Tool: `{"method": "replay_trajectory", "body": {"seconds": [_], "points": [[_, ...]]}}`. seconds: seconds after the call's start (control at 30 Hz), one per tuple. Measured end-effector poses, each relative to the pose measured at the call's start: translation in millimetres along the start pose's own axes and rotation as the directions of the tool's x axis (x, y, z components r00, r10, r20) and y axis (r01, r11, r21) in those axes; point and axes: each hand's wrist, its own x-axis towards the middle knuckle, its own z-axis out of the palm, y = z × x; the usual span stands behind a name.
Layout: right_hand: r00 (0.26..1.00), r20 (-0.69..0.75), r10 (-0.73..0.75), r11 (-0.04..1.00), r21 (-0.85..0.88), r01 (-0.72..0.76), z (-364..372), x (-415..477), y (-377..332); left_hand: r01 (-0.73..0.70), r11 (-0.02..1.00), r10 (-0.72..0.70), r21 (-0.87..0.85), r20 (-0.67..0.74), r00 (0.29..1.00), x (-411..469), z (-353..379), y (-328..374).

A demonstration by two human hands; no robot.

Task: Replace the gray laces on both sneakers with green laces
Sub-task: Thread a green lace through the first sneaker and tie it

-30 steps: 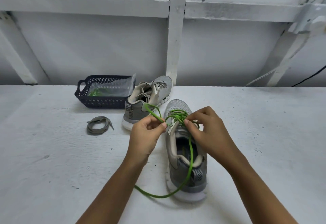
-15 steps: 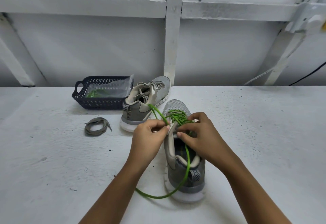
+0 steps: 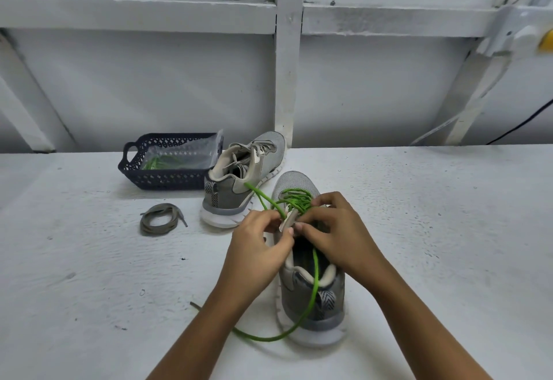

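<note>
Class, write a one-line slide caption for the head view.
Left hand and right hand thread a green lace into the near sneaker; far sneaker, gray lace and basket sit behind.

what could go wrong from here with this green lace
1. The green lace trails off the heel of the near sneaker onto the table beside the left arm; the arm might snag it and yank the lacing uneven.
2. Its other end sticks out over the far sneaker and may catch there when pulled.
3. The left hand and right hand hide the upper eyelets, so a skipped hole could go unnoticed.
</note>
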Motion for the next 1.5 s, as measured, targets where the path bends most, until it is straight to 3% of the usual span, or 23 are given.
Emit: {"method": "replay_trajectory", "body": {"seconds": [0.13,0.2,0.23,0.27,0.33,0.37,0.4,0.43,0.47,0.53,0.6,0.7,0.77,0.87,1.07,1.23,1.37,1.5], "points": [[0.995,-0.086,0.056,0.985,0.171,-0.041,-13,-12,6,0.071,0.997,-0.071,-0.031,-0.015,0.997,-3,2,0],[0.972,-0.149,0.184,0.873,0.479,-0.092,-26,-16,9,0.114,0.991,-0.114,-0.076,0.000,0.993,-3,2,1],[0.956,-0.142,0.256,0.731,0.675,-0.095,-33,-16,10,0.132,0.986,-0.133,-0.103,0.003,0.991,-4,1,2],[0.946,-0.098,0.310,0.527,0.846,-0.085,-40,-16,8,0.143,0.982,-0.143,-0.121,0.004,0.990,-4,1,3],[0.935,0.000,0.354,0.135,0.990,-0.051,-50,-14,4,0.152,0.979,-0.153,-0.139,0.005,0.988,-6,0,3],[0.932,0.046,0.360,0.025,0.998,-0.059,-53,-14,3,0.160,0.976,-0.161,-0.149,0.007,0.987,-6,0,3],[0.932,0.092,0.349,0.026,0.994,-0.108,-57,-14,1,0.168,0.973,-0.169,-0.160,0.007,0.986,-6,0,3],[0.936,0.134,0.327,0.154,0.969,-0.193,-61,-14,1,0.172,0.970,-0.173,-0.171,0.008,0.985,-7,-1,3],[0.937,0.183,0.298,0.375,0.880,-0.291,-64,-14,2,0.173,0.969,-0.174,-0.177,0.008,0.985,-7,-1,2],[0.920,0.312,0.236,0.816,0.450,-0.362,-68,-14,1,0.171,0.970,-0.172,-0.174,0.014,0.985,-7,-1,2],[0.936,0.306,0.173,0.980,0.043,-0.196,-64,-14,-2,0.180,0.971,-0.179,-0.158,0.024,0.984,-7,-1,2],[0.994,0.054,-0.093,0.977,-0.190,0.102,-44,-12,-12,0.186,0.971,-0.184,-0.149,0.026,0.983,-7,-1,4],[0.987,0.059,-0.153,0.923,-0.347,0.164,-29,-9,-21,0.182,0.973,-0.180,-0.145,0.030,0.983,-7,-2,5],[0.987,0.141,-0.072,0.849,-0.510,0.134,-18,-3,-22,0.175,0.975,-0.173,-0.139,0.029,0.985,-7,-2,5],[0.974,0.034,-0.222,0.885,-0.412,0.216,-16,-6,-15,0.173,0.973,-0.173,-0.155,0.009,0.985,-7,-2,2],[0.986,0.127,-0.111,0.972,-0.194,0.134,-34,-14,-14,0.172,0.974,-0.170,-0.149,0.024,0.985,-6,-2,0],[0.977,0.210,-0.045,0.979,-0.185,0.085,-60,-20,-10,0.187,0.970,-0.184,-0.155,0.032,0.982,-5,-2,1],[0.887,0.460,0.042,0.989,-0.145,0.028,-87,-27,-10,0.162,0.976,-0.159,-0.147,0.031,0.987,-5,-1,2]]}}
